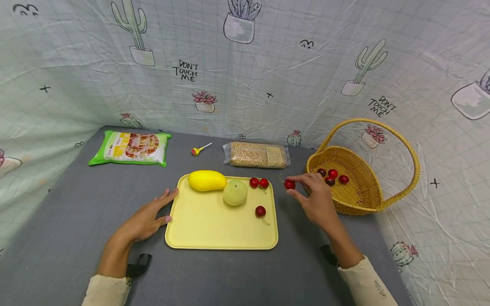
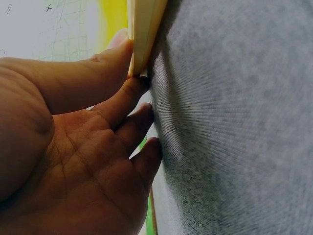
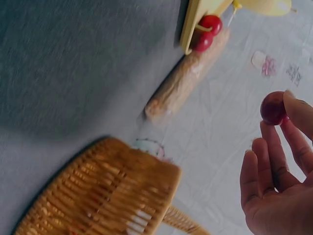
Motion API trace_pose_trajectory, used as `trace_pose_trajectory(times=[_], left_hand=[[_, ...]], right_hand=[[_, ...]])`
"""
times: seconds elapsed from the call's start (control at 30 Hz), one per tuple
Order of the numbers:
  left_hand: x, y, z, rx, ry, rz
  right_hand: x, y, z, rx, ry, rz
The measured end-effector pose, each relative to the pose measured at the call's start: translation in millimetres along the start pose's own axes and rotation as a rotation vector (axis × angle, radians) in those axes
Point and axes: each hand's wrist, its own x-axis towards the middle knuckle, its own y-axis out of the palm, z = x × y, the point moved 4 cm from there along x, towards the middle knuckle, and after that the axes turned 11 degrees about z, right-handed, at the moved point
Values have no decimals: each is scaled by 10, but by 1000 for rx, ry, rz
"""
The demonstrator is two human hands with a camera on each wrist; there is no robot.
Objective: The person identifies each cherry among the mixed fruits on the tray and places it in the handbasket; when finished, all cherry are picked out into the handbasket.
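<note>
My right hand [image 1: 315,199] pinches a dark red cherry [image 1: 289,184] between thumb and fingertips, its stem pointing up. It is in the air between the tray and the wicker basket [image 1: 360,182]; the right wrist view shows the same cherry [image 3: 274,108] from below. With fingers fairly straight, my left hand [image 1: 145,219] rests against the left edge of the yellow tray [image 1: 206,233], thumb and index finger touching its rim. On the tray lie a yellow mango [image 1: 207,180], a pale green round fruit [image 1: 235,193], a pair of cherries [image 1: 254,182] and a single cherry [image 1: 260,211].
Several cherries [image 1: 332,173] lie in the basket, whose tall handle [image 1: 413,157] arches up at right. Behind the tray are a green food packet [image 1: 132,148], a lollipop [image 1: 196,151] and a clear bag of grains [image 1: 256,154]. A printed cloth [image 1: 268,76] hangs behind the grey table.
</note>
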Motion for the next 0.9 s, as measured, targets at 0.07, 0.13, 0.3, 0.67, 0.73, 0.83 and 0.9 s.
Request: trace_pose_trajectory(times=[0.07,0.13,0.3,0.67,0.73,0.83,0.9], left_hand=[[0,0,5,-4,3,1],[1,-2,10,-7,3,1],[-7,-8,8,-7,5,-1],[-3,-5,-3,-4,-4,0],[-4,-6,-4,-7,0,-2],[-7,-6,-4,-11,7,-6],[-8,-7,-5,-11,11,-7]], right_hand=[[-2,-35,-48,-5,7,-20],[-6,-70,-92,-7,20,-33],[-20,-158,-210,-2,46,-67],[-40,-334,-536,-12,96,-165],[-47,-354,-591,-8,113,-170],[-57,-388,-670,6,142,-176],[-61,-414,-722,13,156,-179]])
